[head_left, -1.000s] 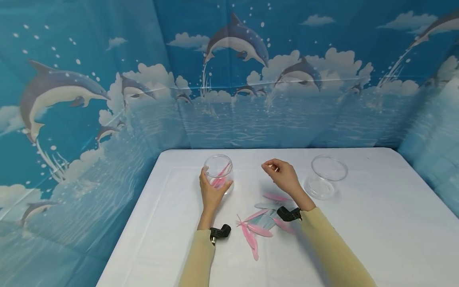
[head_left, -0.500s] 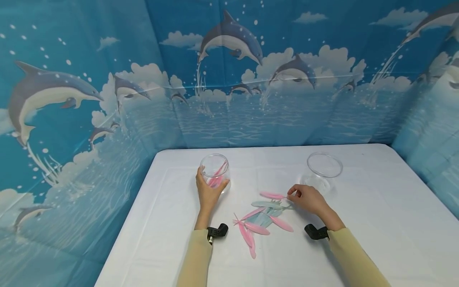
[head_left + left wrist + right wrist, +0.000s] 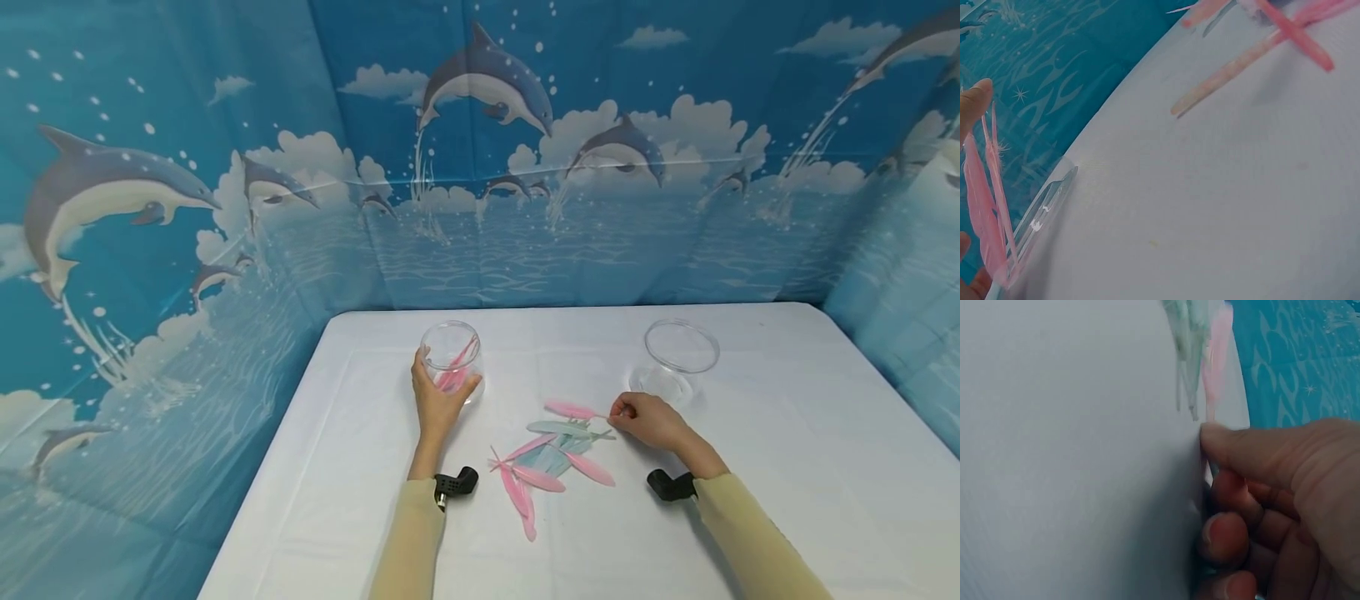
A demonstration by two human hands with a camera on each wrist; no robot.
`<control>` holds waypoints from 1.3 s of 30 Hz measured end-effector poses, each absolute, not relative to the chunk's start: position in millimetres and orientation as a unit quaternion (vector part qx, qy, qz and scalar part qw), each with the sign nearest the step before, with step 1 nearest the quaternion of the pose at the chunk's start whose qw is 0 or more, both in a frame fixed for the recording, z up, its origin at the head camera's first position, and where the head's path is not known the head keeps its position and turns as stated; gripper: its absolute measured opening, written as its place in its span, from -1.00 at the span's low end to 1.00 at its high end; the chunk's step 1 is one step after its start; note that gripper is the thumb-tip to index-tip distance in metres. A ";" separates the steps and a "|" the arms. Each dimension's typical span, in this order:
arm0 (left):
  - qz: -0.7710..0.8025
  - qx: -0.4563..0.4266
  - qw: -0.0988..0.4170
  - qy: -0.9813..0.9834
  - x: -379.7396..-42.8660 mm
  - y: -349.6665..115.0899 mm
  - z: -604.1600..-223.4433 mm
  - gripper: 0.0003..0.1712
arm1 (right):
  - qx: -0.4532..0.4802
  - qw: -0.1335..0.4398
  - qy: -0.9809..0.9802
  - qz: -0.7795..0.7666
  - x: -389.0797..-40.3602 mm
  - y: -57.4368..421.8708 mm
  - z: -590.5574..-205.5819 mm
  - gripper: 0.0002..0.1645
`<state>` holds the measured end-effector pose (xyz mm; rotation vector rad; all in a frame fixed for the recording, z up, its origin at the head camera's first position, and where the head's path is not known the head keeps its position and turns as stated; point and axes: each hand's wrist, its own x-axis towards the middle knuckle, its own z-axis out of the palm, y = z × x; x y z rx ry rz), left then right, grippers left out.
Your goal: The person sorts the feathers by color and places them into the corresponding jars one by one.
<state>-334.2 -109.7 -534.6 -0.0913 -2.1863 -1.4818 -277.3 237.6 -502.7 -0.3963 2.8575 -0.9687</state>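
Note:
On the left of the table, my left hand (image 3: 437, 410) grips a clear round jar (image 3: 478, 360) with thumb and fingers around its side. Pink feathers (image 3: 985, 212) stand inside that jar, seen through its wall in the left wrist view. To the right, my right hand (image 3: 652, 422) pinches the quill end of a pink feather (image 3: 570, 409) between thumb and forefinger, its other fingers curled. This feather lies at the top of a loose pile. Pale blue-green feathers (image 3: 547, 454) and several more pink feathers (image 3: 536, 478) make up the pile between my hands.
A second clear jar (image 3: 651, 371) stands behind my right hand, with no feathers showing in it. White cloth covers the table (image 3: 360, 517). A blue curtain with dolphins (image 3: 480, 250) hangs along the table's back and left side.
My right hand has come down and rightward from above the table to the pile and now pinches a pink feather's quill. The left hand keeps its grip on the jar.

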 end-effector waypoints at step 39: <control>-0.540 -0.042 0.269 -0.796 -338.5 -111.7 -536.3 0.26 | -0.399 -0.273 0.870 0.103 -330.6 82.6 -359.3 -0.72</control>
